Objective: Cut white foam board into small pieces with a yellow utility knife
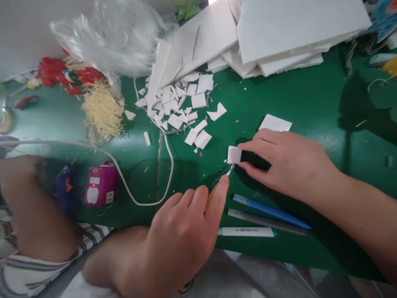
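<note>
My left hand (189, 223) is closed round a craft knife (212, 193), of which a yellow part of the handle and the blade show. The blade tip lies at the lower edge of a small white foam piece (234, 155). From the right, my right hand (288, 161) pinches this piece on the green table between thumb and forefinger. Just behind my right hand lies a larger white foam square (275, 123), partly covered by the fingers. Many cut foam scraps (198, 100) are scattered beyond the hands to the left.
White foam sheets (304, 29) are stacked at the back beside a clear plastic bag (114, 37). A blue pen (269, 211), a grey pen (263, 221) and a white marker (248, 231) lie in front. A white cable (124, 182) loops near a purple power socket (101, 186). Another person's arm (40, 211) is at left.
</note>
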### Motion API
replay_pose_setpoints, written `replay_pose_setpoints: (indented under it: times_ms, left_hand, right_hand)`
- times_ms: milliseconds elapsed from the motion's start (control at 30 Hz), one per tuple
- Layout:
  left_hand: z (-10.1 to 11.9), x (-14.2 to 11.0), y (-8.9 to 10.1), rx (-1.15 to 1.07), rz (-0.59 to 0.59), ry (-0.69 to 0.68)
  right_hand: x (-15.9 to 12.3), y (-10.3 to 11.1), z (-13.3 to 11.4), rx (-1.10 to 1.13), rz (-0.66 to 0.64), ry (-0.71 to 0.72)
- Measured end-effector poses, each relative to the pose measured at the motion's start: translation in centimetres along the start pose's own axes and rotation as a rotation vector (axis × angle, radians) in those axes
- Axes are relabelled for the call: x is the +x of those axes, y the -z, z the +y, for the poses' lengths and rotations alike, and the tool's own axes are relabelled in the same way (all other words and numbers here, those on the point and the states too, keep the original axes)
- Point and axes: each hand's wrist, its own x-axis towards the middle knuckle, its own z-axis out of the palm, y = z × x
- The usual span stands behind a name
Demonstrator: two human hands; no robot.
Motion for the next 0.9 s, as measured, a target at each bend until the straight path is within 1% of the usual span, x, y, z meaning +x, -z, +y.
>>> replay_pose_setpoints:
  times_ms: [267,467,633,800,900]
  left_hand:
    - [-0.07,0.01,0.09,-0.017,-0.01,-0.001]
    - [-0.09,-0.17,0.01,-0.01,-0.007,0.016]
    - [-0.17,-0.13,-0.15,-0.01,-0.008,0.01]
    - [-0.09,-0.08,-0.15,-0.019,0.003,0.036]
    - [0.0,0.01,-0.09,-0.033,-0.005,0.048]
  right_hand:
    - [0.16,0.22,-0.08,0.01,-0.049,-0.026]
    - [0.11,0.23,-0.14,0.005,-0.023,-0.016]
    - [0.12,0.22,-0.16,0.014,-0.026,-0.023]
    - [0.13,0.24,-0.06,0.017,-0.043,-0.028]
    - [0.08,0.22,0.0,0.018,-0.032,-0.017]
